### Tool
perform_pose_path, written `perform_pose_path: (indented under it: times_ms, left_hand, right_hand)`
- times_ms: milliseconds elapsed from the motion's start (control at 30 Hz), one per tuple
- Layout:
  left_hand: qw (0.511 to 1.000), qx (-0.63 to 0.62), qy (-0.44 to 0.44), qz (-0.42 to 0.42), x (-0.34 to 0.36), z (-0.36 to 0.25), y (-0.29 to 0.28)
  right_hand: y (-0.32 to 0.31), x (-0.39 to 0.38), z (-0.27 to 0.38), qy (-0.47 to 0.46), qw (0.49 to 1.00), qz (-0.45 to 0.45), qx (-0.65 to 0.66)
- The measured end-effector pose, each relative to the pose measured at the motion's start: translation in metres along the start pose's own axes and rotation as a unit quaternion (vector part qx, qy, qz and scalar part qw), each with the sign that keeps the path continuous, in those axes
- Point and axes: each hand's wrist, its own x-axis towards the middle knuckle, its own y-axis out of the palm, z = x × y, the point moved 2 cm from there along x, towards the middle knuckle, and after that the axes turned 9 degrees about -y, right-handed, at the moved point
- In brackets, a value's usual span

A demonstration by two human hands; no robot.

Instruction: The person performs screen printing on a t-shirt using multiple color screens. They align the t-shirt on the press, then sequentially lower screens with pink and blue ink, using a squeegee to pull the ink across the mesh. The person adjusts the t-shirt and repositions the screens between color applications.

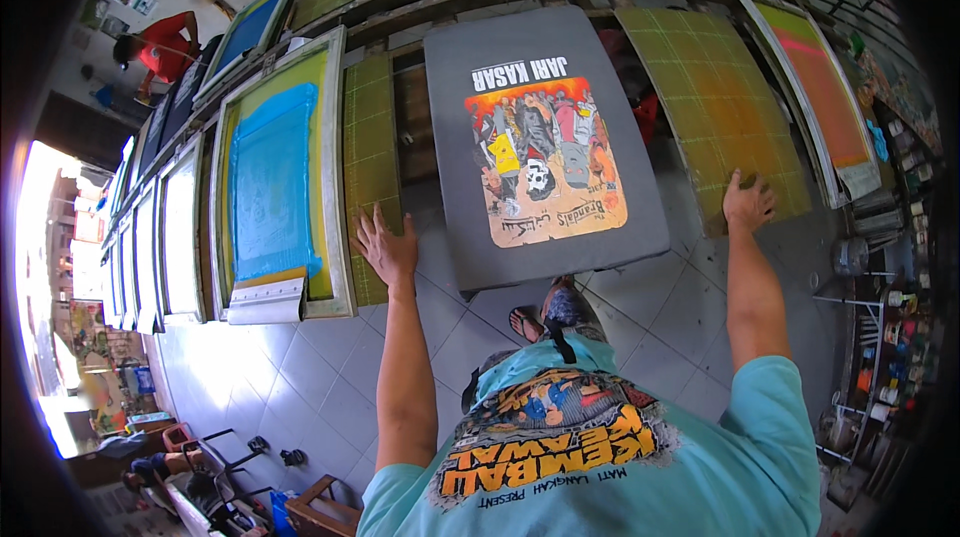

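Observation:
A dark grey fabric piece point(540, 52) lies smooth over a board straight in front of me. On it is a multicoloured print point(545, 157) of a crowd, with lettering. My left hand point(388, 249) is open, its fingers spread at the near end of a narrow yellow-green board point(370, 157), close to the frame of a blue screen; whether it touches cannot be told. Over on the right, my right hand point(748, 202) rests open, fingers apart, on the near part of a wider yellow-green board point(705, 97). Neither hand holds anything.
Left stands a printing screen point(272, 177) with blue mesh, a squeegee point(265, 299) at its near end. A pink-orange screen point(815, 77) leans far right. Shelves of containers point(890, 377) line the right. A person in red point(170, 47) is at upper left; tiled floor point(310, 377) lies below.

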Motion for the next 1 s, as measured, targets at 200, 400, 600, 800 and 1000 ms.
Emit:
perform_pose_path:
  times_ms: [200, 400, 600, 800, 1000]
  left_hand:
    - [1.0, 0.004, 0.002, -0.016, 0.002, 0.005, 0.004]
    - [1.0, -0.024, -0.01, -0.012, 0.003, 0.005, 0.0]
    - [0.996, -0.071, -0.006, -0.044, 0.001, 0.002, -0.003]
    - [0.996, -0.073, -0.018, -0.052, -0.001, 0.006, -0.003]
    - [0.98, -0.184, -0.021, -0.072, -0.003, -0.002, -0.012]
  right_hand:
    - [0.019, 0.011, -0.009, -0.001, 1.0, -0.019, -0.008]
    - [0.039, 0.028, -0.022, -0.015, 0.998, -0.051, -0.036]
    - [0.042, 0.035, -0.031, 0.001, 1.0, -0.009, -0.021]
    - [0.041, 0.035, -0.024, 0.013, 1.0, 0.018, 0.0]
    - [0.058, 0.065, -0.069, -0.036, 0.97, -0.199, 0.137]
